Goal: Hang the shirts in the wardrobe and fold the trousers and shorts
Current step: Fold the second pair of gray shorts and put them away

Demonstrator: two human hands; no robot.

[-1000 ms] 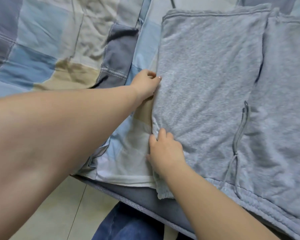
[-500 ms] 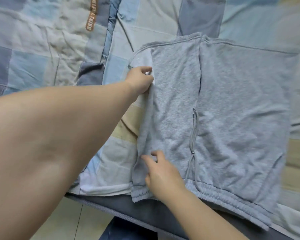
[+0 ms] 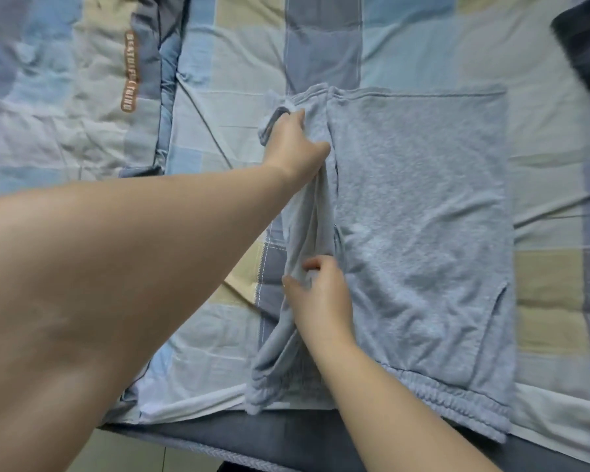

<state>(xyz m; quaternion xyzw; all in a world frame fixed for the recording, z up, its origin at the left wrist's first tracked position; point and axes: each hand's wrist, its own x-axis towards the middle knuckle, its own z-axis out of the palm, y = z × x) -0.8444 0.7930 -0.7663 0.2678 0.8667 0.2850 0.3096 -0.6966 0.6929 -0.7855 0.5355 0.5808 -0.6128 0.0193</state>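
Grey shorts [image 3: 419, 233] lie flat on the patchwork bedspread [image 3: 218, 63], their left edge gathered and lifted. The left hand [image 3: 295, 148] grips that edge at the far end and the right hand [image 3: 321, 298] pinches it nearer the waistband. A dark object [image 3: 586, 46] at top right is cut off and blurred; its identity cannot be determined.

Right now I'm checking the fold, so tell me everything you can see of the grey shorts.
The grey shorts look like soft marled jersey, with an elastic waistband at the bed's near edge. They lie flat on the patchwork bedding, left side lifted and bunched. The left hand grips the far hem, the right hand pinches the bunched fold nearer the waistband.
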